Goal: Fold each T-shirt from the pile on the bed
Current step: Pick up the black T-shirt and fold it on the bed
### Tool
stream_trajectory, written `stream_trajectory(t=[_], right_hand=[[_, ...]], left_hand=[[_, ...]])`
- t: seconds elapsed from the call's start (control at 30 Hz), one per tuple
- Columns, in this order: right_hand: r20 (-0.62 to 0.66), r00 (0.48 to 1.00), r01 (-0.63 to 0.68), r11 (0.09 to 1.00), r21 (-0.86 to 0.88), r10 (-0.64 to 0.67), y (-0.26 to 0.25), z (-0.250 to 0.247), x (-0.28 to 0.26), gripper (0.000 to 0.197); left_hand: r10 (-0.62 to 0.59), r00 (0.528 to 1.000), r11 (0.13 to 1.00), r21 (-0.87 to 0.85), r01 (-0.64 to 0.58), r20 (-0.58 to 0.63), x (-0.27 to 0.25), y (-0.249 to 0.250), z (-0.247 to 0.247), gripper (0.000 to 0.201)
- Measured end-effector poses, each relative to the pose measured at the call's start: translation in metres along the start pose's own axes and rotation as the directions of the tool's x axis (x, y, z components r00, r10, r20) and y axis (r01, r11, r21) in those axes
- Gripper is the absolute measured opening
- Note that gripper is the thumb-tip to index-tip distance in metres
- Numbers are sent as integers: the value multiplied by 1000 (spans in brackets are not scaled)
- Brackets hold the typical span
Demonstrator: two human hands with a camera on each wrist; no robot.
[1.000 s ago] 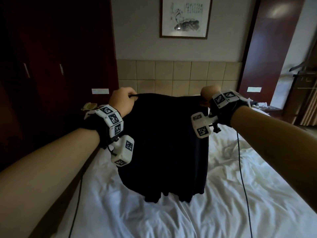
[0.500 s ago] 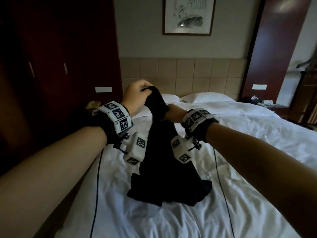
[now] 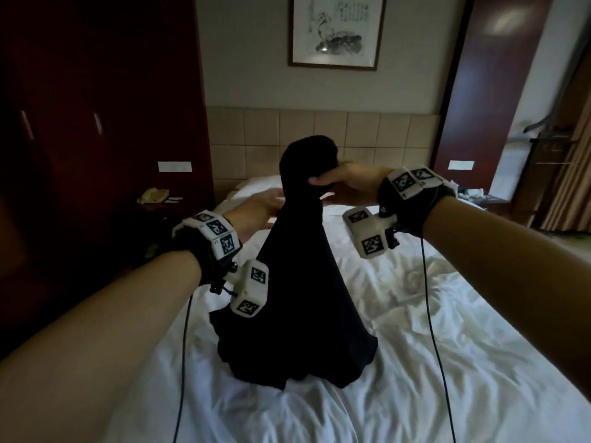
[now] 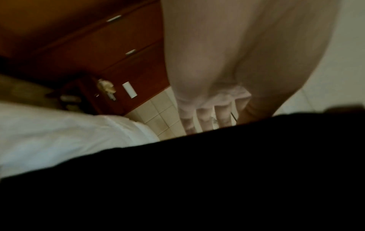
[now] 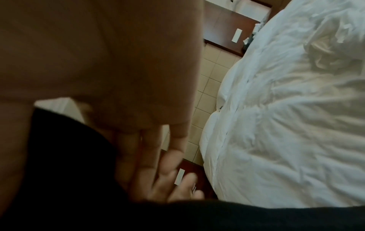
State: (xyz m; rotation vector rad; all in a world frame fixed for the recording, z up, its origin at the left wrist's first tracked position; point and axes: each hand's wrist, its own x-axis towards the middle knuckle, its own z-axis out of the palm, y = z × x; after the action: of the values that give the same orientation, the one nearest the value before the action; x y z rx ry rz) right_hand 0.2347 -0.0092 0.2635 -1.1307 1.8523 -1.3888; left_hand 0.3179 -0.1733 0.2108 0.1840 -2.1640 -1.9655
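**Shirt gathered into one hand, hem down on the bed**

A second ago we hold the black T-shirt [image 3: 297,282] spread by its shoulders, one hand at each corner, hanging clear of the bed [image 3: 447,362]. Half a second ago the two hands meet. Now the right hand [image 3: 345,179] alone grips the bunched top of the shirt, fingers curled round it and a knob of cloth standing above the fist. The left hand [image 3: 256,209] has let go: fingers straight and spread, beside the shirt's upper part; whether it touches the cloth we cannot tell. The shirt hangs as a narrow cone over the middle of the bed, nearer its left edge, with the hem pooled on the white sheet.

Judgement: the shirt seems doubled lengthwise, shoulder to shoulder. The free left hand is likely meant to smooth or catch the lower part. No finished fold yet.
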Motion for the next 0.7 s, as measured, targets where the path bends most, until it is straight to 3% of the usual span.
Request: stream_trajectory(t=[0.07, 0.17, 0.3, 0.37, 0.43, 0.47, 0.53, 0.6, 0.63, 0.7], right_hand=[[56, 998, -32, 1000, 1, 31, -4, -10, -10, 66], [36, 998, -42, 999, 15, 41, -3, -21, -19, 91], [-55, 998, 6, 989, 147, 3, -1, -30, -24, 89], [-160, 987, 65, 973, 222, -29, -2, -34, -25, 62], [-209, 976, 132, 922, 365, -58, -4, -38, -24, 75], [-186, 978, 174, 850, 497, -91, -4, -39, -26, 77], [-229, 966, 232, 801, 551, -122, -9, -34, -22, 58], [-433, 901, 167, 948, 270, -35, -11, -35, -14, 35], [-517, 855, 90, 992, 84, -34, -13, -35, -12, 35], [-266, 964, 13, 987, 158, 30, -12, -41, -11, 55]], left_hand=[[-12, 997, 986, 164, -2, 79, -1, 0, 16, 39], [2, 971, 974, 220, -56, 239, -3, -1, 31, 45], [-11, 924, 986, 158, -53, 382, 0, -1, 31, 33], [-5, 910, 990, 132, -55, 414, 0, 2, 29, 23], [3, 911, 983, 164, -77, 412, 0, 6, 30, 16], [3, 913, 976, 198, -91, 408, 0, 8, 31, 14], [29, 933, 962, 245, -124, 358, 1, 10, 34, 19], [112, 969, 965, 210, -159, 222, 1, 13, 36, 25], [161, 974, 965, 184, -189, 157, 2, 15, 36, 26], [210, 975, 962, 158, -220, 76, 3, 21, 31, 24]])
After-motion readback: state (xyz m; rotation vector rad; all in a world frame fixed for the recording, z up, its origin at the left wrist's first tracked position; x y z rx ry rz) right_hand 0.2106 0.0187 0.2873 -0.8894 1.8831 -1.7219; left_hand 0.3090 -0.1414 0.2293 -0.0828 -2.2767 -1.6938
